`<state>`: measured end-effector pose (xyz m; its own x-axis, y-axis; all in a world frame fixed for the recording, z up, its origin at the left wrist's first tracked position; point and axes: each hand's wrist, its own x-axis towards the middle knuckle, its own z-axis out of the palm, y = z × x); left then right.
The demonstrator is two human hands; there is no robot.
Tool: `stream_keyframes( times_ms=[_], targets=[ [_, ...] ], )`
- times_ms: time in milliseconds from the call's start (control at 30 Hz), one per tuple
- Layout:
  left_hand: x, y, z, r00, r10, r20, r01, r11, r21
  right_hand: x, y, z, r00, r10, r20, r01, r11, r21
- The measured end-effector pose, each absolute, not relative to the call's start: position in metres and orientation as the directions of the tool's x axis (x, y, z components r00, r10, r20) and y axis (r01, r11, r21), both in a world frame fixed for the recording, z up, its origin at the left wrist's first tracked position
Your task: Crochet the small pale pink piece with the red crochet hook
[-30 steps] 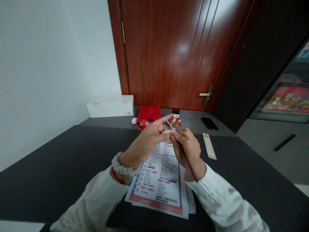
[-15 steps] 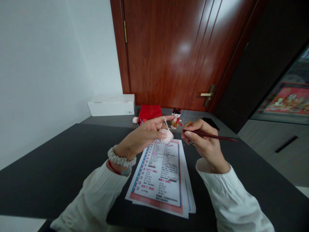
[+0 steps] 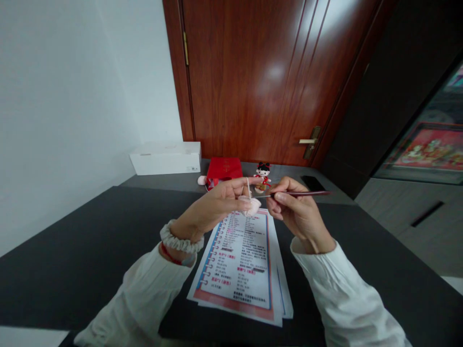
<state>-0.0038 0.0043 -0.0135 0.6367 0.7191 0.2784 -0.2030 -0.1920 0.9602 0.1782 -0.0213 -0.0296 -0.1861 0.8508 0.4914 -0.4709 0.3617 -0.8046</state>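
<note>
Crochet piece (image 3: pixel 253 207) rounded, pale, pinched in left grip (image 3: pixel 220 202); right grip (image 3: pixel 299 208) clamps slim hook (image 3: pixel 311 193).

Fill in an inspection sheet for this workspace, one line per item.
Surface: dark tabletop, with printed sheets stacked slightly askew under the hands.
Job's things: small pale yarn piece; thin tool with a dark-red handle, its metal shaft pointing at the piece, contact too small to tell.
Clutter: white box, red bag, pale round item, small doll, black phone, all toward the back.
Hands: left hand pinches the piece, yarn over its index finger; right hand grips the tool.
Cables: nothing seen.
Surroundings: wooden door, pale wall, cabinet.
</note>
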Motion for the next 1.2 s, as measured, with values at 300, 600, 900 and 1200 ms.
stream_keyframes(
  times_ms=[300, 600, 900, 1200],
  targets=[
    [0.012, -0.003, -0.004, 0.49, 0.819, 0.299, -0.157, -0.255, 0.954, 0.168, -0.006, -0.038, -0.083, 0.856, 0.51, -0.364, 0.451, -0.815],
    [0.011, 0.002, -0.01, 0.566, 0.767, 0.301, -0.359, -0.099, 0.928, 0.174, -0.005, -0.041, -0.173, 0.834, 0.524, -0.411, 0.423, -0.808],
    [0.016, -0.001, -0.014, 0.464, 0.834, 0.301, -0.29, -0.178, 0.94, 0.175, -0.005, -0.042, -0.108, 0.829, 0.549, -0.422, 0.462, -0.78],
    [0.016, 0.001, -0.02, 0.431, 0.831, 0.352, -0.17, -0.309, 0.936, 0.19, -0.002, -0.044, -0.164, 0.806, 0.569, -0.419, 0.465, -0.78]
  ],
)
